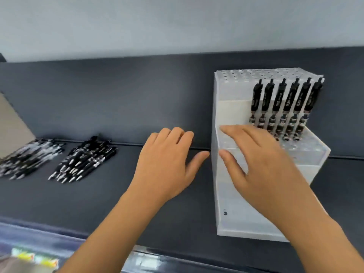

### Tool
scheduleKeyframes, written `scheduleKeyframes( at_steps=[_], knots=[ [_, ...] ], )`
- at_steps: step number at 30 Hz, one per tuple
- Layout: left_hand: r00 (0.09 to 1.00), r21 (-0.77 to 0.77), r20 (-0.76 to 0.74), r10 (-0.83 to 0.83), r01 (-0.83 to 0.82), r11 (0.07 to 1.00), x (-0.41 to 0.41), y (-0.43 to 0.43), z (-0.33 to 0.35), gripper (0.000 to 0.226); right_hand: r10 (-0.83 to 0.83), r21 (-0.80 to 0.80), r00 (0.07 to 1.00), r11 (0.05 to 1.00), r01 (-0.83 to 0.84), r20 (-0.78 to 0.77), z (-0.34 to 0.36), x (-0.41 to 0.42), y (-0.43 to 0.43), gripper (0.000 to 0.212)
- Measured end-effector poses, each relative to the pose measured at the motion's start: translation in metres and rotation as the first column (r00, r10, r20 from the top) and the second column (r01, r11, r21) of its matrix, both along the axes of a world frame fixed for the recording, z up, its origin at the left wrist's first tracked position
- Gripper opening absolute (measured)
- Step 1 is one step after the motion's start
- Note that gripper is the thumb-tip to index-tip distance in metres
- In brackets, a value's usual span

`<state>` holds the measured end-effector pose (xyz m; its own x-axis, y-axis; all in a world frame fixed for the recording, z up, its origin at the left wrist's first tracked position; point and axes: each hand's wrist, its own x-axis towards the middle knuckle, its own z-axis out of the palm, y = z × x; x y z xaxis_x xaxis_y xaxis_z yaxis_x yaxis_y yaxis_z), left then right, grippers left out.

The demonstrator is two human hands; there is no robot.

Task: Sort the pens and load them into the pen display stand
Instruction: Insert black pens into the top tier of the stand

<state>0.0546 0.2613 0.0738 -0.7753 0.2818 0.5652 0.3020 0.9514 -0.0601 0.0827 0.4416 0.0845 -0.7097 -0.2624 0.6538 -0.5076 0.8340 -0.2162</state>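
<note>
I count one pen display stand (232,194), translucent white and stepped, standing on the right of the dark shelf (118,107). Six black pens (285,103) stand upright in one row on its right side. Two loose heaps lie well to the left: a black-barrelled pile (84,158) and a clear-barrelled pile (29,156), both too blurred to count. My right hand (262,164) is spread over the stand's lower step; contact unclear. My left hand (165,164) is spread, holding nothing, just beside the stand. One cardboard sheet (11,127) sits at far left.
</note>
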Motion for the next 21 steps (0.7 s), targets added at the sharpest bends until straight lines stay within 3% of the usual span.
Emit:
scheduleKeyframes(
  at_steps=[5, 9, 14, 21],
  knots=[
    [0.930, -0.169, 0.228, 0.289, -0.255, 0.952, 0.022, -0.113, -0.034, 0.070, 0.233, 0.013, 0.914, 0.968, -0.251, 0.331, -0.025, -0.007, -0.094, 0.044],
    [0.875, -0.213, 0.297, 0.381, -0.328, 0.920, 0.013, -0.198, -0.058, 0.074, 0.199, 0.054, 0.836, 0.963, -0.262, 0.511, -0.054, -0.025, -0.175, 0.039],
    [0.911, -0.087, 0.262, 0.319, -0.307, 0.948, -0.045, -0.292, -0.068, 0.051, -0.057, 0.053, 0.764, 0.998, 0.029, 0.643, -0.076, -0.072, -0.282, 0.023],
    [0.971, 0.163, 0.216, 0.100, -0.137, 0.977, -0.127, -0.361, -0.061, 0.041, -0.250, 0.018, 0.616, 0.934, 0.357, 0.747, -0.091, -0.143, -0.385, 0.038]
  ],
)
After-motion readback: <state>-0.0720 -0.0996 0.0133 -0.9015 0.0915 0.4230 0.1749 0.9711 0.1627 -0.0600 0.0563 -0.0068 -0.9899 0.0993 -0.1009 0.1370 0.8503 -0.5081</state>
